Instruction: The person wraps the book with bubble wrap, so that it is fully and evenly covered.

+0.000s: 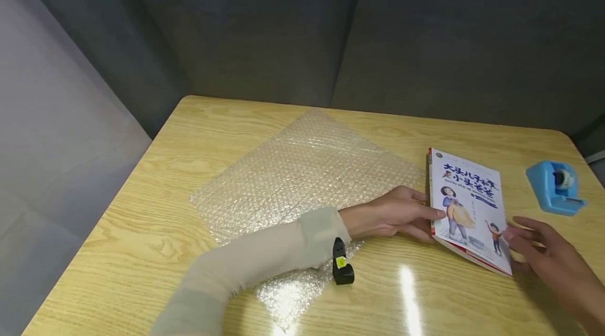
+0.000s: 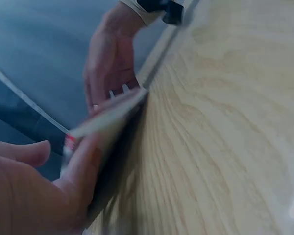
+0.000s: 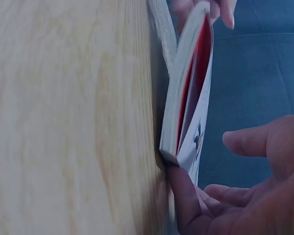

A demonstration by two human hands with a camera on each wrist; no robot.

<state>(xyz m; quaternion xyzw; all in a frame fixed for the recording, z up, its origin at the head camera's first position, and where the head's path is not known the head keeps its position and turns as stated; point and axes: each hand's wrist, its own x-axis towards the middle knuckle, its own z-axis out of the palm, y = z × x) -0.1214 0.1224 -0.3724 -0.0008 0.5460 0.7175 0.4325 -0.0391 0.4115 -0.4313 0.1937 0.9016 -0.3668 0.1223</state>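
Note:
A paperback book (image 1: 468, 210) with a white illustrated cover lies face up, slightly tilted, on the right half of the table. My left hand (image 1: 397, 212) is at its spine; in the left wrist view the fingers (image 2: 81, 169) touch the spine side, while the thumb (image 2: 35, 152) stands apart above the cover. At the opposite near corner is my right hand (image 1: 550, 252). Its finger (image 3: 183, 196) touches low on the book's corner, and the thumb (image 3: 247, 141) is spread away from the cover. The front cover gapes a little, showing red inside. The left wrist view is blurred.
A sheet of bubble wrap (image 1: 302, 168) lies flat on the wooden table (image 1: 142, 231), partly beneath my left forearm. A blue tape dispenser (image 1: 550, 189) stands right of the book. Dark curtains (image 1: 264, 31) hang behind the table.

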